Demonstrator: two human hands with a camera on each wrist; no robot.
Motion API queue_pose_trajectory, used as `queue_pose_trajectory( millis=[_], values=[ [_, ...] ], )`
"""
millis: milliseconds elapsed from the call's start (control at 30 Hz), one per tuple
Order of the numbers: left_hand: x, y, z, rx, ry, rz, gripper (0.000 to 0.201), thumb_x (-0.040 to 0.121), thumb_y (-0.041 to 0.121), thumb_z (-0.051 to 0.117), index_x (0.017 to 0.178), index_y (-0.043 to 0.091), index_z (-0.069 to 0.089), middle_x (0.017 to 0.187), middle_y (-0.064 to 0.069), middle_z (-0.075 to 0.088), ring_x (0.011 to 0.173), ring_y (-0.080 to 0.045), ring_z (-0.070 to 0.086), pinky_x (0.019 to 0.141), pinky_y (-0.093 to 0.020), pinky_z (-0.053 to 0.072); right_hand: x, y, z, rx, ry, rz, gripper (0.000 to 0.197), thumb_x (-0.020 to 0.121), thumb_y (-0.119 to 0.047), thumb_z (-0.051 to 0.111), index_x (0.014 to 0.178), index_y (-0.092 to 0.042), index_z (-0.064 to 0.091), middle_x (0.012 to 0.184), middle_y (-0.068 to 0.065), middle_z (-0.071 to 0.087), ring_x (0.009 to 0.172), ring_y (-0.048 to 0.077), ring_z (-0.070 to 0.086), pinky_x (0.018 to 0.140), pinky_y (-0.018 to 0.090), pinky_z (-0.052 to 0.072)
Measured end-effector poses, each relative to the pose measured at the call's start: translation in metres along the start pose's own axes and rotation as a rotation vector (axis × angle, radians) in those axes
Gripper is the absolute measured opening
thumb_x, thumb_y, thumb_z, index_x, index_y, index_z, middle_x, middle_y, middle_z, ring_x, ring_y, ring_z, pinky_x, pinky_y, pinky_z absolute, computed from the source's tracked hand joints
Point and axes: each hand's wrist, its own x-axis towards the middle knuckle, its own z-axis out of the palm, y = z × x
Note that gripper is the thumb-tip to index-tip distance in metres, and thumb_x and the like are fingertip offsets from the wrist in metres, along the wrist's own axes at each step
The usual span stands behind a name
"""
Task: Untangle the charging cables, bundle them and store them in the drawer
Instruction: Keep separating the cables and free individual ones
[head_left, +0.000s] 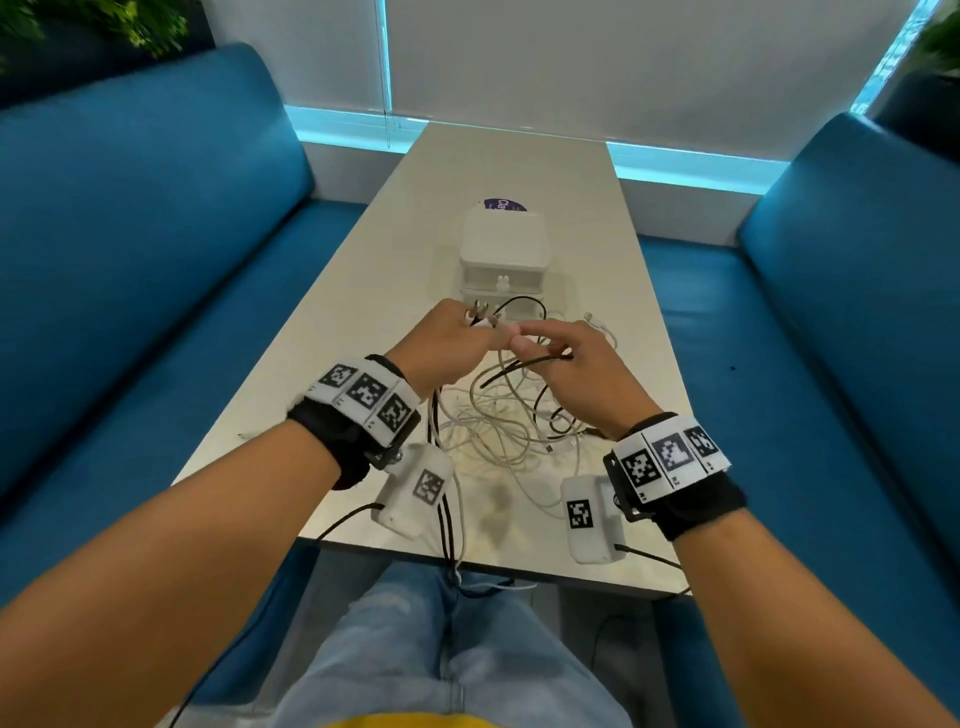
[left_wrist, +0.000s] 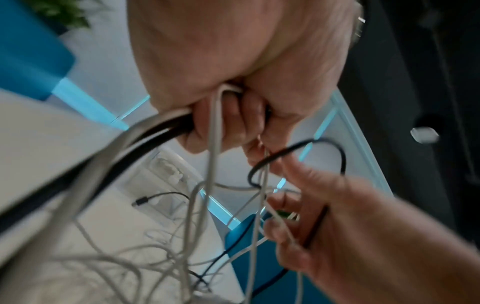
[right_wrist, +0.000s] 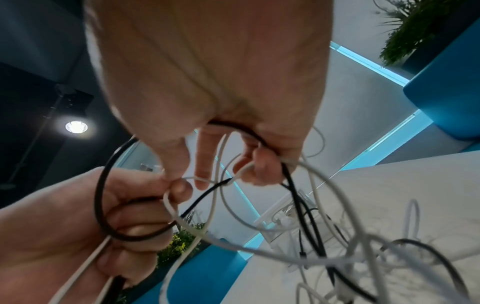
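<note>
A tangle of white and black charging cables (head_left: 511, 421) lies on the pale table (head_left: 363, 332), with loops lifted to my hands. My left hand (head_left: 457, 338) grips several white and black cables (left_wrist: 166, 127) in its curled fingers, and plug ends stick out above its knuckles. My right hand (head_left: 566, 358) pinches a white cable (right_wrist: 241, 172) and holds a black cable (right_wrist: 259, 139) in its curled fingers. Both hands are close together above the tangle. A white set of small drawers (head_left: 503, 260) stands just beyond the hands, its drawers pushed in.
Blue sofas (head_left: 145, 249) flank the table on both sides. A purple round object (head_left: 504, 204) lies behind the drawers. Some cables (head_left: 449, 540) hang over the near table edge toward my lap. Plants (head_left: 119, 21) stand behind the left sofa.
</note>
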Motion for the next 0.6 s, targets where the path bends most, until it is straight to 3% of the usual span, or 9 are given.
queue_pose_trajectory(
  millis=[100,167,233,300,367,467,533,600],
  values=[
    [-0.005,0.001,-0.004,-0.215,-0.203,-0.214,0.035,0.091,0.043,0.060,0.068,0.018,0.051,0.049,0.008,0.025,0.046,-0.010,0.018,0.043,-0.023,0.014,0.006,-0.001,0.001,0.040,0.106,-0.036,0.010,0.089,-0.021,0.066,0.081,-0.024,0.071,0.067,-0.017,0.062,0.062,0.005,0.051,0.063,0.023,0.040],
    [-0.010,-0.004,0.001,-0.243,-0.296,-0.246,0.036,0.090,0.047,0.058,0.067,0.019,0.053,0.047,0.009,0.024,0.045,-0.009,0.016,0.042,-0.022,0.011,0.010,-0.002,0.002,0.091,0.233,-0.022,0.010,0.091,-0.018,0.064,0.081,-0.018,0.067,0.072,-0.014,0.059,0.061,0.002,0.050,0.061,0.018,0.040],
    [-0.013,-0.009,0.009,-0.159,-0.303,-0.214,0.029,0.090,0.040,0.062,0.073,0.017,0.062,0.047,0.009,0.026,0.044,-0.010,0.019,0.043,-0.023,0.012,0.013,-0.003,0.004,0.187,0.385,0.051,0.012,0.095,-0.024,0.058,0.083,-0.023,0.062,0.074,-0.009,0.055,0.062,0.006,0.048,0.061,0.022,0.040],
    [-0.013,-0.011,0.010,-0.118,-0.242,-0.186,0.024,0.091,0.034,0.063,0.078,0.015,0.069,0.050,0.007,0.027,0.046,-0.011,0.022,0.044,-0.023,0.015,0.013,-0.002,0.007,0.244,0.439,0.118,0.014,0.098,-0.028,0.050,0.085,-0.026,0.056,0.075,-0.005,0.052,0.065,0.014,0.047,0.061,0.029,0.040],
    [-0.009,-0.011,0.006,-0.101,-0.163,-0.161,0.025,0.090,0.033,0.064,0.076,0.015,0.072,0.052,0.004,0.028,0.048,-0.013,0.023,0.046,-0.024,0.017,0.008,-0.001,0.004,0.151,0.405,0.118,0.010,0.100,-0.025,0.046,0.102,-0.022,0.055,0.075,-0.006,0.050,0.066,0.013,0.048,0.060,0.023,0.042],
    [-0.009,-0.006,0.002,-0.063,-0.141,-0.127,0.032,0.090,0.036,0.064,0.066,0.015,0.066,0.050,0.004,0.029,0.046,-0.013,0.024,0.047,-0.024,0.019,-0.001,0.000,-0.005,0.006,0.214,-0.005,0.040,0.099,-0.009,0.046,0.134,-0.029,0.043,0.077,-0.011,0.047,0.062,0.001,0.048,0.056,0.011,0.041],
    [-0.009,-0.001,0.001,-0.108,-0.147,-0.123,0.034,0.092,0.036,0.062,0.065,0.016,0.060,0.047,0.007,0.027,0.045,-0.012,0.023,0.046,-0.023,0.018,-0.001,0.002,-0.005,-0.093,0.091,-0.061,0.051,0.097,-0.005,0.047,0.136,-0.036,0.044,0.081,-0.010,0.046,0.069,0.001,0.048,0.063,0.008,0.041],
    [-0.006,0.004,0.000,-0.200,-0.128,-0.128,0.036,0.093,0.039,0.059,0.066,0.015,0.057,0.046,0.008,0.025,0.045,-0.012,0.020,0.045,-0.024,0.014,-0.001,0.006,-0.001,-0.195,0.070,-0.079,0.042,0.095,-0.009,0.053,0.126,-0.036,0.055,0.085,-0.008,0.047,0.078,0.003,0.050,0.075,0.013,0.043]
  ],
)
